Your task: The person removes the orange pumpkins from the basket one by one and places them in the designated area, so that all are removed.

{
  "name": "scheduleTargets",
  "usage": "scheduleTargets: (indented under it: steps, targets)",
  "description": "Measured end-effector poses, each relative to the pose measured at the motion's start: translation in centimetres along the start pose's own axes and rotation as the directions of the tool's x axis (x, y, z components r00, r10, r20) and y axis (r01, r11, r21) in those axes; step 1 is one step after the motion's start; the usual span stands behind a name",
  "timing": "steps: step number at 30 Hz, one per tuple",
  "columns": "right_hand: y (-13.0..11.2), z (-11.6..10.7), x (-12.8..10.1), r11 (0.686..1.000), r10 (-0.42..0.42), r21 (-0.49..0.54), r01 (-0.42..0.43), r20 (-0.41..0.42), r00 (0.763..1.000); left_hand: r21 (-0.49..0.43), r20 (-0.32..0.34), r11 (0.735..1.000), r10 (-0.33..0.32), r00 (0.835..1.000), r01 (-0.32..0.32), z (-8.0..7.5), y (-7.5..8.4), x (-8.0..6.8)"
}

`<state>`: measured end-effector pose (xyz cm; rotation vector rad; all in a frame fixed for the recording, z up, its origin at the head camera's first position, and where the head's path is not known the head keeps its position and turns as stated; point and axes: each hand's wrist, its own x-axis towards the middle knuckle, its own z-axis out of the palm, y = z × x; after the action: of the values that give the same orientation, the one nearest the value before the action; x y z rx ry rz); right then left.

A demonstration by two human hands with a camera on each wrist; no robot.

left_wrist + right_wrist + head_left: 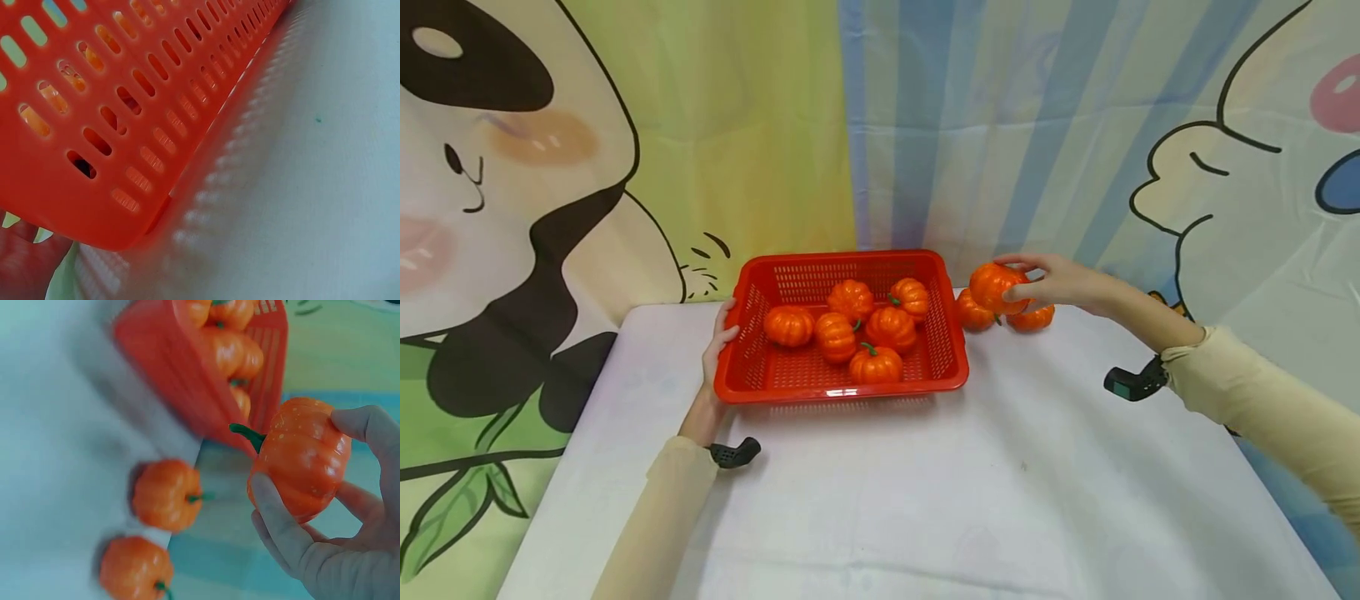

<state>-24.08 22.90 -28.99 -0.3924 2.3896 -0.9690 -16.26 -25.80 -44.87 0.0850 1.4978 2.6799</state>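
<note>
In the head view a red plastic basket (842, 392) with slotted walls stands on the white table, with several small orange pumpkins (891, 329) inside. My left hand (717, 346) rests on the basket's left side, its fingers at the rim; in the left wrist view only part of that hand (28, 259) shows beside the basket wall (100, 206). Raised just right of the basket, my right hand (1056, 282) grips a pumpkin (992, 286) with a green stem. The right wrist view shows thumb and fingers around this pumpkin (306, 459), clear of the table.
Two more pumpkins, one nearer the basket (973, 315) and one farther right (1033, 318), sit on the table under my right hand. The white tablecloth (880, 492) stretches toward me. Behind the table hangs a printed cloth (760, 125) with cartoon animals.
</note>
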Motion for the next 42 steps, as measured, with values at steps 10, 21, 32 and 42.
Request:
scheduleTargets:
  steps: [10, 21, 32, 42]
  targets:
    - [6.0, -3.5, -0.3, 0.992, 0.085, -0.083, -0.093, -0.089, 0.992, -0.050, 0.012, 0.999, 0.017, 1.000, -0.016, -0.1, -0.3, 0.1]
    - [9.2, -5.7, -0.6, 0.979, 0.167, -0.088, -0.184, -0.180, 0.970, -0.039, 0.008, 0.999, 0.018, 1.000, -0.018, 0.1, -0.1, 0.1]
    - [10.0, -5.7, -0.6, 0.979, 0.143, -0.117, -0.166, -0.180, 0.973, -0.028, 0.015, 0.999, 0.015, 1.000, -0.014, 0.0, -0.2, 0.0]
    - [10.7, -5.8, -0.2, 0.973, 0.171, -0.123, -0.196, -0.187, 0.967, -0.072, 0.021, 0.997, 0.039, 0.999, -0.038, -0.3, -0.5, 0.2]
